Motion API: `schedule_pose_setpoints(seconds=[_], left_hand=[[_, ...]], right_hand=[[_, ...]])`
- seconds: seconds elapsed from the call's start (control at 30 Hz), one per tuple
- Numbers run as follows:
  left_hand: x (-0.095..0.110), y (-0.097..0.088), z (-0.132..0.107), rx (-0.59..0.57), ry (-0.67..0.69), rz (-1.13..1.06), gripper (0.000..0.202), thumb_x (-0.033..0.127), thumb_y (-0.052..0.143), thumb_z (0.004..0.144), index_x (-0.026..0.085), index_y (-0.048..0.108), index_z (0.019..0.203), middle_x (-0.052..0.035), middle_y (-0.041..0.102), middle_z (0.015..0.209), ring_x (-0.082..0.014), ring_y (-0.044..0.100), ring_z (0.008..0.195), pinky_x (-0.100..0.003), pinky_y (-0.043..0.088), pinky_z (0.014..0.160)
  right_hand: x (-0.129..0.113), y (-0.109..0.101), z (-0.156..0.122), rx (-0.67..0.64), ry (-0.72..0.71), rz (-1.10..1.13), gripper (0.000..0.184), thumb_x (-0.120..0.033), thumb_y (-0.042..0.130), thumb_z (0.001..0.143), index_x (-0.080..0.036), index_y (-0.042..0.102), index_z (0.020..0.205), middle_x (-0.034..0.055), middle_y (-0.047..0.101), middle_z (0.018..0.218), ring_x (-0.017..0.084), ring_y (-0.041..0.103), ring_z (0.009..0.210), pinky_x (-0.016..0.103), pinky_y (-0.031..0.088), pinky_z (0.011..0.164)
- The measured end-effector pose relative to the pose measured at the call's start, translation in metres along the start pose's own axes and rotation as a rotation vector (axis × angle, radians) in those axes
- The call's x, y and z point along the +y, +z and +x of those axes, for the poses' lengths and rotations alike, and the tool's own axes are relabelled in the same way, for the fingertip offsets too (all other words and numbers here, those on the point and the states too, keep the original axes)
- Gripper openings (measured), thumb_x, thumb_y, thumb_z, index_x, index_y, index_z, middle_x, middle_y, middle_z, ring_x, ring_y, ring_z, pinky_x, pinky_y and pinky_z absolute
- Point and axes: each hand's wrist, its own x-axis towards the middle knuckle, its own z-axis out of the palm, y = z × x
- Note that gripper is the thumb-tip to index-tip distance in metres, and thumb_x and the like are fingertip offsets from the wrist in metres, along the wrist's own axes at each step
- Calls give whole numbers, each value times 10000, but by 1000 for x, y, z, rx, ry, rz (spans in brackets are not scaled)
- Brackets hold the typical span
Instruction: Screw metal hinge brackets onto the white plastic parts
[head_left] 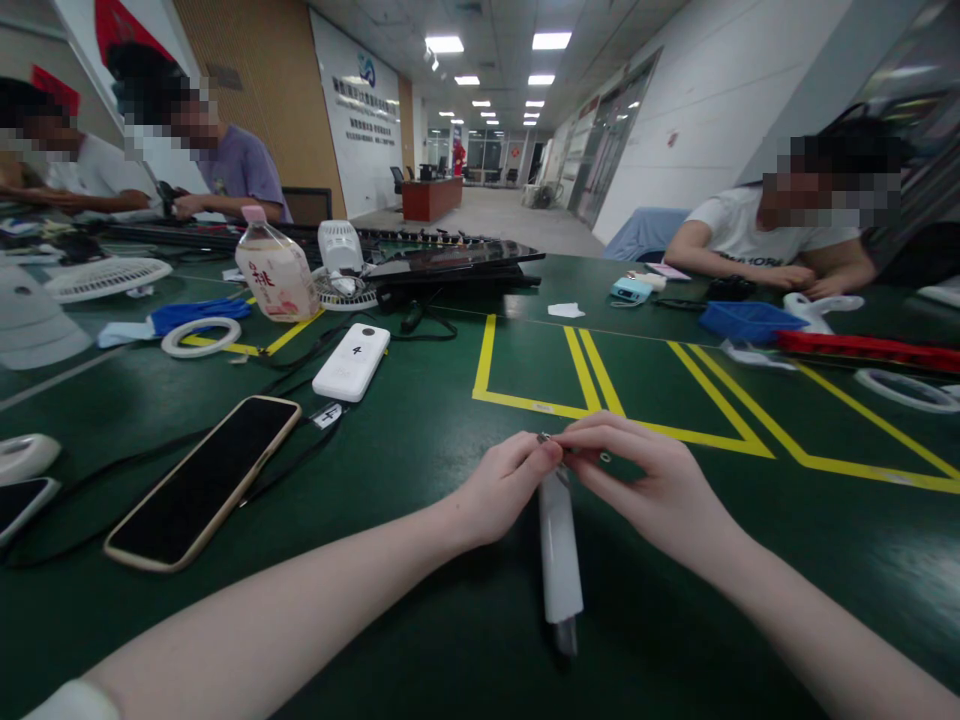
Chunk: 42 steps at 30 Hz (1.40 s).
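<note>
In the head view, a long white bar-shaped object [560,550] with a dark grey lower end hangs tilted above the table, in front of me. My left hand [499,490] is closed, pinching its upper end between thumb and fingers. A small metal piece [544,437] shows at the top, by the left thumb. My right hand [652,475] meets the left there, thumb and fingertips pinched close to the metal piece. What the right fingertips hold is too small and hidden to name. A tiny pale ring [604,457] shows beside the right fingers.
On the green table [420,620] lie a smartphone [202,485], a white power bank [351,362] marked 4, black cables and yellow tape outlines [536,405]. A pink-capped bottle [276,268], a tape roll [201,337] and a dark flat panel [454,262] stand farther back. Several people sit around.
</note>
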Motion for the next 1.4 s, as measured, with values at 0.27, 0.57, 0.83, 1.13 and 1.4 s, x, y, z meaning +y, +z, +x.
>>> schedule_pose_setpoints(seconds=[0.27,0.57,0.83,1.13,1.4], left_hand=[[3,-2,-1,-13,-29,9,645,684,270,929,129,597,971,-88,605,965,-212,546,888,-339,433,834],[4,-1,-1,-17,-25,13,623,674,283,933,138,598,980,-78,607,956,-208,545,878,-332,437,823],[4,-1,0,-12,-10,39,624,684,274,927,142,583,911,-63,583,896,-193,525,827,-312,428,778],[3,-1,-1,-7,12,49,613,683,276,927,148,573,890,-61,576,881,-189,520,821,-301,428,760],[7,-1,-2,-50,7,-2,633,669,261,940,138,591,1037,-104,616,1024,-231,562,942,-342,441,857]], right_hand=[[-2,-4,1,-54,95,48,180,-227,549,919,-201,688,1030,49,622,945,161,605,839,271,522,679],[-8,-7,4,-85,79,0,209,-225,503,933,-196,691,1020,65,614,974,174,605,865,284,536,692],[-6,-7,3,-82,47,-3,200,-192,509,923,-196,687,1014,64,636,1015,185,622,924,297,548,768],[-6,-2,0,-19,43,-7,193,-170,514,910,-199,671,1019,66,644,971,188,632,844,288,549,671],[-3,-7,1,-117,72,47,212,-213,506,935,-206,683,1051,65,626,1031,181,617,920,282,556,737]])
